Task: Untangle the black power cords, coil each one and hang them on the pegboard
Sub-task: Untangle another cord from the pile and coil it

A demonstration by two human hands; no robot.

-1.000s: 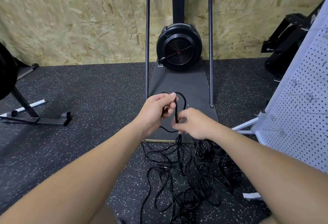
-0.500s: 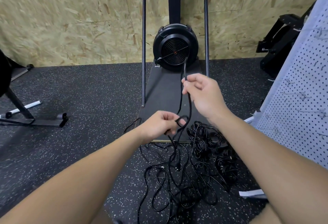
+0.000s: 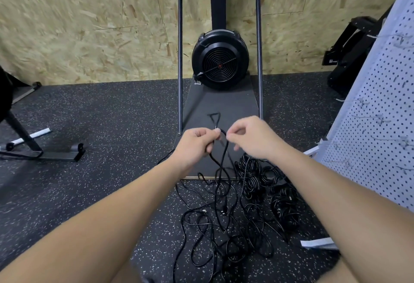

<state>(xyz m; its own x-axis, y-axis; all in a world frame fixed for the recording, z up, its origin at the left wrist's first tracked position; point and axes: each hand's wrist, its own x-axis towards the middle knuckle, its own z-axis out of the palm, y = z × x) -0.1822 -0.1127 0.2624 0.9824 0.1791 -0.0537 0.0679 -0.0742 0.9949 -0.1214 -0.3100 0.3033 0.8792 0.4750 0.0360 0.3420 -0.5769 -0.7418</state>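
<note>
A black power cord (image 3: 220, 166) hangs from my hands down to a loose tangle of black cords (image 3: 215, 226) on the speckled floor. My left hand (image 3: 198, 142) grips the cord, with a small loop of it sticking up behind the fingers. My right hand (image 3: 251, 137) pinches the same cord close beside the left hand, thumb and forefinger together. Several coiled black bundles (image 3: 268, 184) lie on the floor to the right of the tangle. The white pegboard (image 3: 380, 114) with metal hooks stands at the right edge.
A black fan machine (image 3: 220, 58) on a dark platform with two upright metal rails stands straight ahead against the wooden wall. A black equipment stand (image 3: 33, 148) sits on the floor at left. More black equipment (image 3: 349, 49) is behind the pegboard.
My right hand came down from its raised position in front of the fan and now meets the left hand. The left hand rose slightly, and a fresh loop of cord sits at its fingers.
</note>
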